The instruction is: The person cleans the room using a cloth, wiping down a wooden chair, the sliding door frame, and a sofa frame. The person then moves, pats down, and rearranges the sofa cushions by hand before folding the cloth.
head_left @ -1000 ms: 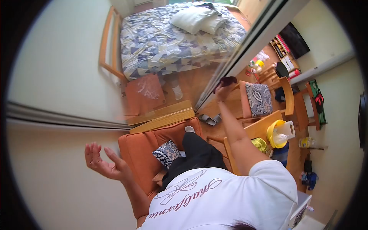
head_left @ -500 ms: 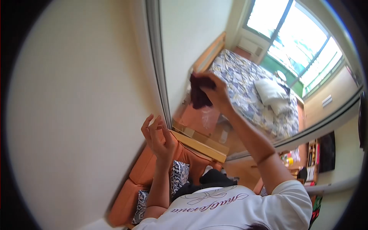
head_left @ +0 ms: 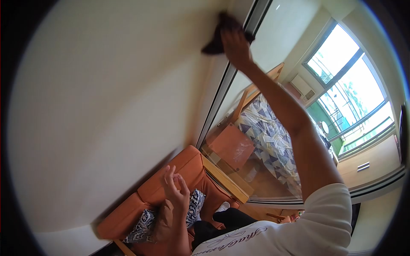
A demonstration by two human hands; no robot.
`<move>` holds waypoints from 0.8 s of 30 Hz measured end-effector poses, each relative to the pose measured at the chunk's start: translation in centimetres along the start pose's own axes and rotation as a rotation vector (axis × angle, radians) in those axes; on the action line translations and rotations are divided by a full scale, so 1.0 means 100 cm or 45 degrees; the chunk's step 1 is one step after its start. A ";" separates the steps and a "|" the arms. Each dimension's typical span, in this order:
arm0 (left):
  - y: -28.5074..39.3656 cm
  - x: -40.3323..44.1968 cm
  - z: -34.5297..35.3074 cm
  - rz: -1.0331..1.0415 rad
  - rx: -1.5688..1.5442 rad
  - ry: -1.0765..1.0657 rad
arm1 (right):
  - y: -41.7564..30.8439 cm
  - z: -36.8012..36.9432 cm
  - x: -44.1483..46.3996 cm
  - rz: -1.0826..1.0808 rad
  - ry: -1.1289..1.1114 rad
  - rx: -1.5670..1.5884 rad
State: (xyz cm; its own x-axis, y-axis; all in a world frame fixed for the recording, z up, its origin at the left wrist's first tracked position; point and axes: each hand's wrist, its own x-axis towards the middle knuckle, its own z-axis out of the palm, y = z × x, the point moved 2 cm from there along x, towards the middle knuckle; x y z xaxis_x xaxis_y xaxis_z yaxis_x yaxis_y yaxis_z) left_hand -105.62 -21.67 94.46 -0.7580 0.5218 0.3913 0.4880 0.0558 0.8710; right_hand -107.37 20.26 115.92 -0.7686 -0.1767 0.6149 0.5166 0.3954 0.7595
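My right hand (head_left: pixel 235 48) is raised high and holds a dark maroon cloth (head_left: pixel 218 37) against the pale wall (head_left: pixel 106 85), beside the metal frame (head_left: pixel 222 91) of a glass panel. The cloth looks bunched, partly hidden behind my fingers and slightly blurred; one edge overlaps the frame. Lower down on the left, my left hand (head_left: pixel 176 187) hangs in the air in front of an orange sofa (head_left: pixel 171 170). Its fingers are loosely bent and apart, with nothing visible in them.
Patterned cushions (head_left: pixel 141 226) lie on the sofa below me, next to a wooden armrest (head_left: pixel 226 179). Through the glass are a bed with a geometric-print sheet (head_left: pixel 269 136), an orange-brown panel (head_left: pixel 232 145) and a bright window (head_left: pixel 337 55).
My right hand has carried the cloth up and left, from in front of the glass onto the wall by the frame. My left hand has dropped slightly. The camera view has shifted.
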 end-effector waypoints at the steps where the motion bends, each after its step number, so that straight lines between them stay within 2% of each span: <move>1: -0.008 -0.004 -0.004 -0.012 0.003 0.005 | -0.029 0.005 -0.027 -0.039 -0.075 0.107; 2: -0.014 -0.008 -0.008 -0.012 0.052 0.003 | -0.060 0.004 -0.051 -0.112 -0.450 0.138; 4: -0.027 -0.014 -0.020 -0.008 0.107 0.015 | -0.122 0.013 -0.103 -0.159 -0.540 0.275; 6: -0.040 -0.018 -0.032 -0.031 0.159 0.033 | -0.161 0.018 -0.132 -0.151 -0.466 0.396; 9: -0.047 -0.017 -0.049 -0.027 0.336 0.112 | -0.179 0.014 -0.145 -0.075 -0.532 0.609; 11: -0.051 -0.014 -0.053 -0.013 0.357 0.126 | -0.175 0.013 -0.147 -0.112 -0.554 0.613; 13: -0.051 -0.009 -0.050 0.017 0.376 0.150 | -0.160 0.017 -0.143 -0.203 -0.412 0.626; 15: -0.049 -0.004 -0.043 -0.002 0.266 0.160 | -0.126 0.028 -0.129 -0.030 -0.257 0.425; 16: -0.048 0.000 -0.036 -0.011 0.271 0.155 | -0.093 0.027 -0.107 0.082 -0.221 0.460; 18: -0.045 0.003 -0.023 0.074 0.107 0.134 | -0.024 0.005 -0.047 0.083 -0.008 0.091; 19: -0.040 0.005 -0.017 0.064 0.118 0.118 | 0.005 -0.004 -0.015 0.423 -0.191 0.318; 21: -0.030 0.009 -0.001 0.077 0.043 0.027 | 0.047 -0.034 0.040 0.577 0.426 0.539; 22: -0.031 0.010 0.008 0.063 0.049 0.016 | 0.044 -0.031 0.046 0.581 0.409 0.547; 24: -0.042 0.006 0.028 0.089 -0.021 -0.054 | 0.023 -0.026 0.049 0.763 0.507 0.462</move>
State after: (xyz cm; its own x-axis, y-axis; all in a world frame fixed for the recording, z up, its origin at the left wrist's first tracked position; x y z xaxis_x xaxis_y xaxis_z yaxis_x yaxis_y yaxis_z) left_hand -106.92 -19.18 90.18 -0.7034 0.5595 0.4384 0.5313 0.0042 0.8472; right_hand -109.00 17.97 121.24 -0.1716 -0.1227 0.9775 0.5913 0.7807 0.2019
